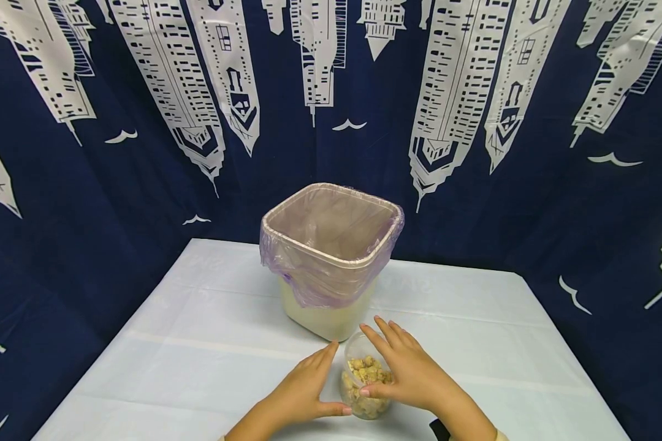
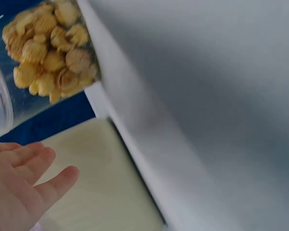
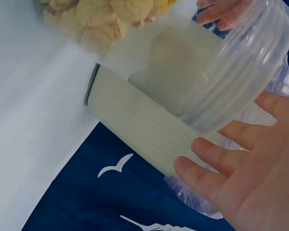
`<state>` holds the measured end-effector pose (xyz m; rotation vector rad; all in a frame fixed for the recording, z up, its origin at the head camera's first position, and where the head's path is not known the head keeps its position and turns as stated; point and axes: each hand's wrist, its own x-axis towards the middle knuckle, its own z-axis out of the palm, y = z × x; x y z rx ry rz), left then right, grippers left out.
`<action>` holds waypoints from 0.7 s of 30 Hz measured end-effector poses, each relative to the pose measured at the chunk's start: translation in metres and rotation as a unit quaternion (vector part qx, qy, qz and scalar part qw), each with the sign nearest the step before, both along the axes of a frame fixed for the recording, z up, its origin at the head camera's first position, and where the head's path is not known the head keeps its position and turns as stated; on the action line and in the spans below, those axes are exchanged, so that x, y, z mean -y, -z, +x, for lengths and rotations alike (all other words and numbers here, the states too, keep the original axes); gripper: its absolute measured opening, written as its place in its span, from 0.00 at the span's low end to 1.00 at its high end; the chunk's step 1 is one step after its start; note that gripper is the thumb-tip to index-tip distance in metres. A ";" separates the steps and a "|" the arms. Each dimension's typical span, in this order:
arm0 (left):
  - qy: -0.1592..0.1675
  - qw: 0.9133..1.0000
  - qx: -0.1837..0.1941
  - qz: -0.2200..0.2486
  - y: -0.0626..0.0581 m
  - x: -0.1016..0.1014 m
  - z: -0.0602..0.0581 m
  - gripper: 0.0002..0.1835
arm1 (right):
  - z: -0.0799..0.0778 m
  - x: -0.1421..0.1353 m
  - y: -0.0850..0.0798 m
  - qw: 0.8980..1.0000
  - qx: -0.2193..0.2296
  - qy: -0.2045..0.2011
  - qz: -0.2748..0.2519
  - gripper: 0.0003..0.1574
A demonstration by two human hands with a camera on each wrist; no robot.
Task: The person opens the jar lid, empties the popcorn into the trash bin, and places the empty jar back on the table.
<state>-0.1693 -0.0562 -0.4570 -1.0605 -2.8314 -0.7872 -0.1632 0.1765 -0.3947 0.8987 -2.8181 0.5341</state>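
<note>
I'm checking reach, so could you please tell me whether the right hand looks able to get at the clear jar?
Probably yes: the right hand is close beside the clear jar, fingers spread, and nothing visible stands between them.

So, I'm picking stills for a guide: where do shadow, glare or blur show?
Head view: the bin and backdrop look fairly crisp; left wrist view: soft grey shading dulls the tabletop, and its surface looks blurry, while the popcorn reads clearer; right wrist view: pale glare streaks the jar near its mouth.
</note>
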 end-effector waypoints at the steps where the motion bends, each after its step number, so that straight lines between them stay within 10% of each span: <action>1: -0.002 1.000 0.010 0.004 0.001 -0.001 0.001 0.58 | 0.000 0.001 0.000 1.000 0.003 0.000 0.000 0.59; 21: -0.002 0.998 0.046 0.029 0.008 -0.017 0.009 0.58 | -0.004 0.013 0.007 0.998 -0.042 0.018 0.037 0.57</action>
